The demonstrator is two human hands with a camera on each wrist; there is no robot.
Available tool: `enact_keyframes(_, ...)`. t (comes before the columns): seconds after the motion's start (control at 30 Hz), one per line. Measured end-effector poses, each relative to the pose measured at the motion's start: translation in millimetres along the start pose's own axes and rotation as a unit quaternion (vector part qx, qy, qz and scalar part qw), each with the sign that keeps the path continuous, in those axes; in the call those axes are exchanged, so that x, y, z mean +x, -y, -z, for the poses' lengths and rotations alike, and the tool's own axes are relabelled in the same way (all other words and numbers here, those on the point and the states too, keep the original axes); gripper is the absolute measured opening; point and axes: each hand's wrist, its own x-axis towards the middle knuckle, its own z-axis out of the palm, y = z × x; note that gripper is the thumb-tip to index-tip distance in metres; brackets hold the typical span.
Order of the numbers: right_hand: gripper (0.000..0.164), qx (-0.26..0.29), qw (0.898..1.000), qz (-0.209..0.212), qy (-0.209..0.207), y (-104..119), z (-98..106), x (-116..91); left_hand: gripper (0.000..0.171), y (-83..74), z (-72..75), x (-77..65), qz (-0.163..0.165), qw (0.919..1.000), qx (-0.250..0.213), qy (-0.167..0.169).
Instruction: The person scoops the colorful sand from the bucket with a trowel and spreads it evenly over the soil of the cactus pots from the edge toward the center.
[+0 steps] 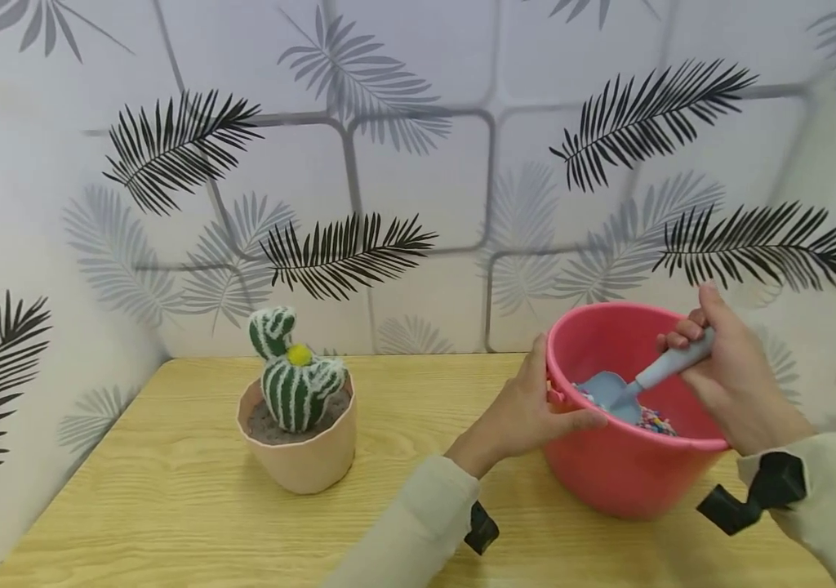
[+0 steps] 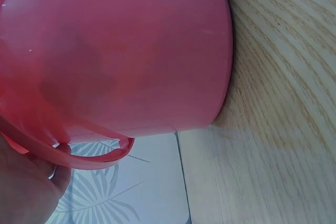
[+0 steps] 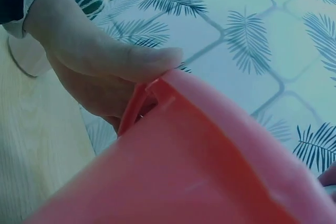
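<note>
A pink plastic bucket (image 1: pixel 627 482) stands on the wooden table at the right, with small multicoloured bits (image 1: pixel 656 421) inside. My left hand (image 1: pixel 517 412) grips its left rim, thumb over the edge; the fingers are partly hidden behind the bucket. In the left wrist view, the bucket's handle (image 2: pixel 100 161) hangs by that hand's fingers. My right hand (image 1: pixel 734 376) holds a blue-grey toy shovel (image 1: pixel 671 366) by its handle, above the bucket's right side. The shovel's blade points down to the left inside the bucket, at the bits.
A knitted green cactus (image 1: pixel 300 396) with a yellow flower sits in a pale peach pot (image 1: pixel 304 461) on the table (image 1: pixel 190 490), left of the bucket. A wall (image 1: pixel 418 180) with a leaf pattern rises right behind the table's back edge.
</note>
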Motion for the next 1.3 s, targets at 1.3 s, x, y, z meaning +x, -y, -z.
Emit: enact_keyframes(1.3, 0.041, 0.229, 0.97, 0.021, -0.077, 20, 12, -18, 0.094, -4.8, -1.4, 0.2, 0.006, 1.0, -0.003, -0.002)
